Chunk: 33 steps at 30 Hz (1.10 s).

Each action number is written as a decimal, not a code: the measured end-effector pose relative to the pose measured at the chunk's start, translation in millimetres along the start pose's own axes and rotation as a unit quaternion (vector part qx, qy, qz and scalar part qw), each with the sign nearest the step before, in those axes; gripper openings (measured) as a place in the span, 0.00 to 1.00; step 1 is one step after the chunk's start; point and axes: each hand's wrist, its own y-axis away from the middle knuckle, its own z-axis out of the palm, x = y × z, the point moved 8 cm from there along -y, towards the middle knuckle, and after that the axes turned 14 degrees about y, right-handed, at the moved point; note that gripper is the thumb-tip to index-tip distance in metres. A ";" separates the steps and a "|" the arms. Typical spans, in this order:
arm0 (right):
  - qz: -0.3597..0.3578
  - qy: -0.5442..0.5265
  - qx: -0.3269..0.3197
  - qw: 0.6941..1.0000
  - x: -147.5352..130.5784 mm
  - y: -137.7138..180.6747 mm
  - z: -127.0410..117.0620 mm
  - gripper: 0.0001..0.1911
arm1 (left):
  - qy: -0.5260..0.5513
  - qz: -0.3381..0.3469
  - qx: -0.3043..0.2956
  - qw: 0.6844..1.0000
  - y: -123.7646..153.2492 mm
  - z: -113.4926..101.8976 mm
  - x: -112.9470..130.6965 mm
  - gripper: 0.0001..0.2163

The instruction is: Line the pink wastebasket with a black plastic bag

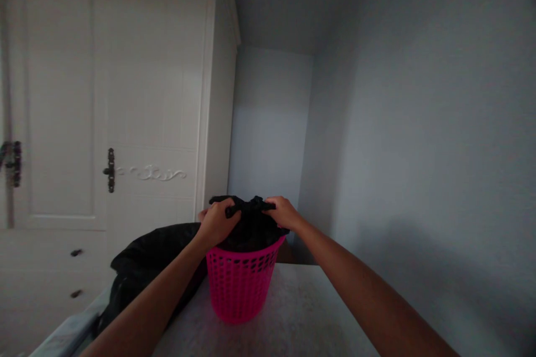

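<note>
A pink basket (240,287) with a pattern of holes stands upright on a pale tabletop (312,307). Inside its mouth sits a black plastic bag (253,234), whose gathered top rises above the rim. My left hand (220,220) is closed on the left part of the bag's top edge. On the other side, my right hand (282,212) grips the bag's edge, fingers partly hidden behind the plastic. Between both hands the black plastic is bunched. The lower part of the bag shows only darkly through the basket's holes.
Left of the basket lies a large black item (154,251), perhaps a bag or cloth, partly behind my left forearm. A white wardrobe (159,83) with dark handles stands behind at the left. A pale wall (431,122) rises along the right.
</note>
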 end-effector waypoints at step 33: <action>-0.083 0.002 0.092 0.992 -17.3 21.3 -34.1 0.15 | 0.246 0.010 0.007 0.969 7.9 -11.6 -4.9 0.19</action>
